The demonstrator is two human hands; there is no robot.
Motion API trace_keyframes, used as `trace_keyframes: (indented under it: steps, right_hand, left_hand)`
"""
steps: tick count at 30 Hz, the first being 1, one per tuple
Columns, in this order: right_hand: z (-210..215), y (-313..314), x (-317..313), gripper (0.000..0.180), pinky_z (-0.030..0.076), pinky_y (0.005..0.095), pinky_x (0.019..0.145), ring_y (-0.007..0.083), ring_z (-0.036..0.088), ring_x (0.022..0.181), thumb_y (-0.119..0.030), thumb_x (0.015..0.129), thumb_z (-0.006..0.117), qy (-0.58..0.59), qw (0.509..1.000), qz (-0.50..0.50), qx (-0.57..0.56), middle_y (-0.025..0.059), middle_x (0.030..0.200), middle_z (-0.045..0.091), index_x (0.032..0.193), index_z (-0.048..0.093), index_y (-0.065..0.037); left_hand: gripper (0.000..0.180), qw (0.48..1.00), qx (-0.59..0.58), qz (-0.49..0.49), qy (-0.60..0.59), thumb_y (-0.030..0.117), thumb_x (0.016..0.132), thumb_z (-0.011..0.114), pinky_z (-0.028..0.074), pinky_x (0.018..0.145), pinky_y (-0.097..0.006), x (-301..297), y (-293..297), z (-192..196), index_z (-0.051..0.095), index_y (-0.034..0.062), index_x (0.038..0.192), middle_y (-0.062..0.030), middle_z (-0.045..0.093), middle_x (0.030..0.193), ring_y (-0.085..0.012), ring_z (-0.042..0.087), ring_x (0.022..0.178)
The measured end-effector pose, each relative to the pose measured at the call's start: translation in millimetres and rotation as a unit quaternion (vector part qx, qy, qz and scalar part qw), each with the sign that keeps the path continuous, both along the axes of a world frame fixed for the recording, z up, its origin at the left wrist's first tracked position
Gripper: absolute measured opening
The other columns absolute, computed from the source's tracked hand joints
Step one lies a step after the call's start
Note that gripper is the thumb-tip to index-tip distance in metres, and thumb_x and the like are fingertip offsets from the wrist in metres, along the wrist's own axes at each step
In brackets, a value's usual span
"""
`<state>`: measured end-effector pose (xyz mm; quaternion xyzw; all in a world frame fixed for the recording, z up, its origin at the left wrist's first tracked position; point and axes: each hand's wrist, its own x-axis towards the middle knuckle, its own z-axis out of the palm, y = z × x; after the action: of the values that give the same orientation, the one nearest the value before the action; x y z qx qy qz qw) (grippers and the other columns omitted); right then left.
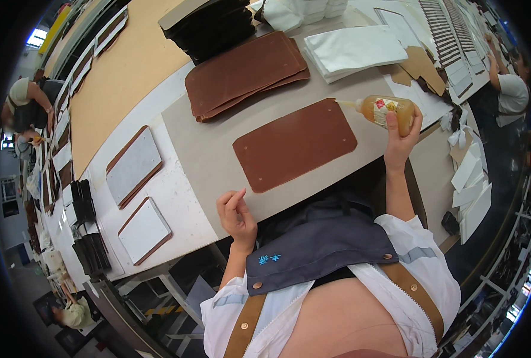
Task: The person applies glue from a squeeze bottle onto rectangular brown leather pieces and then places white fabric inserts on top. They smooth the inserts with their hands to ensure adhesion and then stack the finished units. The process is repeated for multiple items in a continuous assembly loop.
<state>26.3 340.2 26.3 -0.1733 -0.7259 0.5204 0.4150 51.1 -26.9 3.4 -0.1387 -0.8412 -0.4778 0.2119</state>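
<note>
Above brown leather panel [295, 145]: glue bottle [386, 111] gripped between right hand [401, 142] fingers.

The person wears a white short-sleeved top with grey bands on the sleeves, tan-brown straps fixed with copper-coloured round studs and edged by a zip, and a dark grey-blue apron bib bearing small light-blue stitched marks; both forearms are bare.

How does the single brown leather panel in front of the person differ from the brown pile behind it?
The single brown panel lies alone, flat on the grey board; the brown pile is several sheets stacked, edges fanned. The right hand aims the glue bottle at the single panel's corner; nothing touches the pile. Both are brown, rounded rectangles.
</note>
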Motion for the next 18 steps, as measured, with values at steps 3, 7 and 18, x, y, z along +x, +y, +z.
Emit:
trace_keyframes:
  steps: [3,7,18]
  right_hand:
    - [-1.7,1.0,0.6,0.056,0.043,0.0309,0.101,0.0183,0.051,0.115,-0.023,0.092,0.077,-0.006,1.000,-0.005,0.017,0.0099,0.123,0.053,0.133,0.047,0.000]
    - [-1.7,-0.5,1.6,0.057,0.043,0.0312,0.101,0.0185,0.051,0.115,-0.025,0.093,0.076,-0.007,1.000,-0.005,0.012,0.0099,0.124,0.052,0.134,0.046,-0.001]
    - [-5.4,-2.5,2.1,0.057,0.042,0.0311,0.101,0.0184,0.050,0.116,-0.025,0.093,0.075,-0.004,1.000,0.001,-0.011,0.0099,0.125,0.051,0.135,0.045,0.000]
  left_hand:
    - [0.031,1.000,-0.010,-0.013,0.010,-0.013,0.091,0.055,0.047,0.067,-0.030,-0.7,0.7,-1.3,0.067,0.0052,0.113,-0.0103,0.060,0.102,-0.0210,0.059,0.087]
    - [0.032,1.000,-0.009,-0.020,0.002,-0.013,0.089,0.055,0.050,0.075,-0.033,0.2,0.4,-0.4,0.067,0.0050,0.113,-0.0118,0.061,0.102,-0.0244,0.061,0.090]
    - [0.029,1.000,0.006,-0.026,-0.001,-0.012,0.090,0.056,0.051,0.075,-0.032,0.4,0.6,-2.3,0.068,0.0045,0.111,-0.0118,0.062,0.104,-0.0241,0.062,0.091]
